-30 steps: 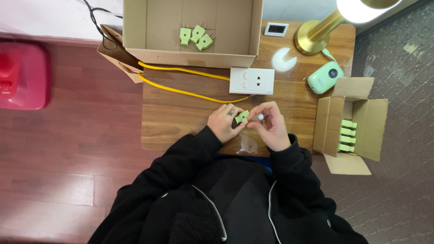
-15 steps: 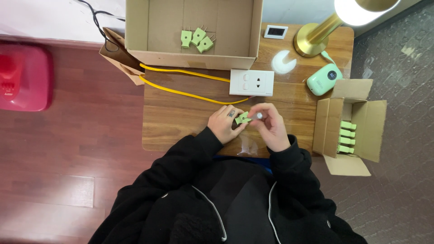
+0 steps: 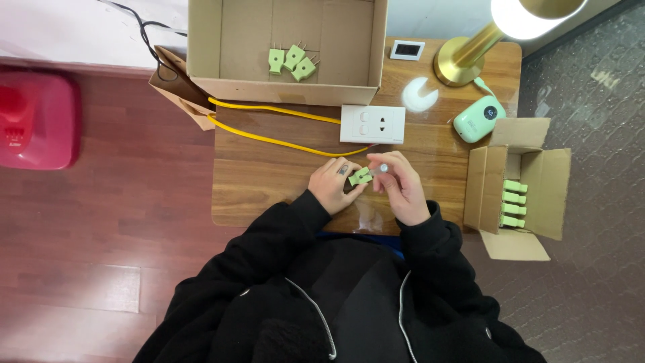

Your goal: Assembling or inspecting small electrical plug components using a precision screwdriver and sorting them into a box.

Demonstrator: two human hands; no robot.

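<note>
Little has moved since the earlier frames: both hands stay low over the near worktop edge. Left hand (image 3: 334, 185) has its grip closed on a small green plastic plug (image 3: 360, 177); right hand (image 3: 400, 188) pinches a slim silvery tool (image 3: 380, 169) against it. Wood-grain worktop (image 3: 269, 181) lies open to the left. Beyond: white socket plate (image 3: 373, 124), yellow cable (image 3: 282, 141), large cardboard box (image 3: 201, 47) holding three green plugs (image 3: 293, 60). Right, a smaller box (image 3: 547, 181) crowds the edge.

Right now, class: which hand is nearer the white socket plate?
Right. The right hand sits just below the socket plate; the left hand, holding the green plug, is lower-left of it.
</note>
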